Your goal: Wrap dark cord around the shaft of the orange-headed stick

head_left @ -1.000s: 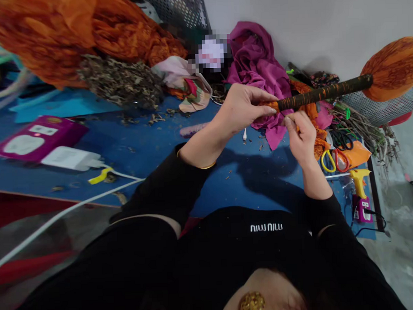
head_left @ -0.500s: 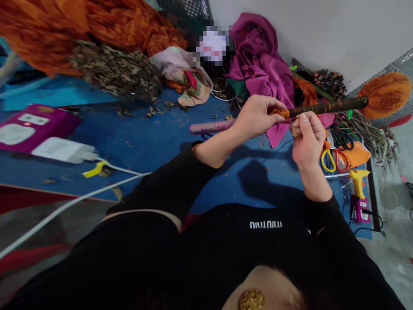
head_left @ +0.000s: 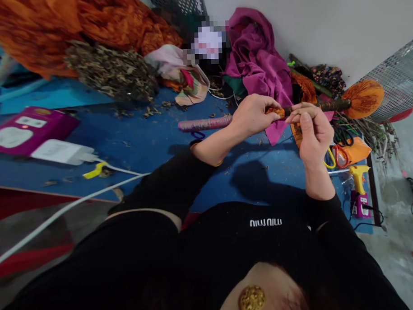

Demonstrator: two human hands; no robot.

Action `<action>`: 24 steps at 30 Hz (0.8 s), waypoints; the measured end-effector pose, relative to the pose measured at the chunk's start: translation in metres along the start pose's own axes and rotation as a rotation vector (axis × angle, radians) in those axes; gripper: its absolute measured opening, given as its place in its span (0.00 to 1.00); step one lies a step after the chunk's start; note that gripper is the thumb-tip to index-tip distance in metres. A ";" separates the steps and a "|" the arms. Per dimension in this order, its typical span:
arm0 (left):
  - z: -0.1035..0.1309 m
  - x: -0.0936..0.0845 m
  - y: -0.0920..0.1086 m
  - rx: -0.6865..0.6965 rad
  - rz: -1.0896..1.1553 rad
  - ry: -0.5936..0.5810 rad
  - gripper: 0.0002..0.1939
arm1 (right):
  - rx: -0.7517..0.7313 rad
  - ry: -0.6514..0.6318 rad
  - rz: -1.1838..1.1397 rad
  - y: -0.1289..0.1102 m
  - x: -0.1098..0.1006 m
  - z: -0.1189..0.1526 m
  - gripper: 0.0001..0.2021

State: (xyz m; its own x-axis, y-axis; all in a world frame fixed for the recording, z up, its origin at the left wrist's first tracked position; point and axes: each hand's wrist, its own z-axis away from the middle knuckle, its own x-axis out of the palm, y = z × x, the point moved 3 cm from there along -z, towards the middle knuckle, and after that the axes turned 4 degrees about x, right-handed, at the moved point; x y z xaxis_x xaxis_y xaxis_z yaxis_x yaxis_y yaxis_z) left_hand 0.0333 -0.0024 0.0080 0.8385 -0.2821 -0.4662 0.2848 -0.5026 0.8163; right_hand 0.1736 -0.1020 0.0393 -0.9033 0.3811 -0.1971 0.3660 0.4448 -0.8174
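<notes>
Both hands, left hand [head_left: 250,115] and right hand [head_left: 312,131], grip a dark orange-streaked stick [head_left: 326,105].

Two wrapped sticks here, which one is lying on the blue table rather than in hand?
The pink wrapped stick, lying bare on the blue table beside the left hand; the orange-headed stick is held by both hands.

Yellow glue gun [head_left: 358,176], scissors [head_left: 338,155], magenta cloth [head_left: 257,58], dried leaves [head_left: 112,72].
</notes>
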 end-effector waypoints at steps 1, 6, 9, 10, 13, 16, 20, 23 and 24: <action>0.000 0.000 0.000 0.006 -0.006 -0.005 0.14 | -0.014 0.002 0.038 0.000 -0.005 -0.003 0.18; 0.003 0.005 0.000 0.004 -0.025 -0.057 0.14 | 0.020 0.019 0.138 0.001 -0.019 -0.009 0.18; 0.004 0.007 0.001 0.017 -0.015 -0.079 0.14 | 0.074 -0.009 0.040 0.006 -0.016 -0.010 0.20; 0.005 0.008 0.002 0.023 -0.013 -0.081 0.13 | 0.089 -0.023 0.003 0.007 -0.014 -0.010 0.20; 0.005 0.009 0.001 0.022 -0.027 -0.086 0.13 | 0.104 -0.053 -0.043 0.013 -0.010 -0.011 0.21; 0.006 0.009 0.000 0.016 -0.046 -0.083 0.14 | 0.085 -0.051 -0.018 0.019 -0.009 -0.014 0.22; 0.009 0.007 0.005 0.026 -0.112 -0.092 0.15 | 0.057 -0.062 0.051 0.029 -0.011 -0.018 0.21; 0.012 0.006 0.012 0.038 -0.208 -0.116 0.17 | 0.034 -0.091 0.082 0.037 -0.011 -0.023 0.21; 0.013 0.006 0.014 0.046 -0.244 -0.121 0.17 | 0.033 -0.099 0.086 0.040 -0.012 -0.024 0.21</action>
State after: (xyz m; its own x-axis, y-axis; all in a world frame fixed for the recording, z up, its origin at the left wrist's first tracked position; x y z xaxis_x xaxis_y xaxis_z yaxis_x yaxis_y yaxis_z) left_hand 0.0363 -0.0216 0.0129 0.6853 -0.2420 -0.6868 0.4477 -0.6038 0.6595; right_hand 0.2042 -0.0688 0.0220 -0.8872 0.3341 -0.3181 0.4368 0.3866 -0.8123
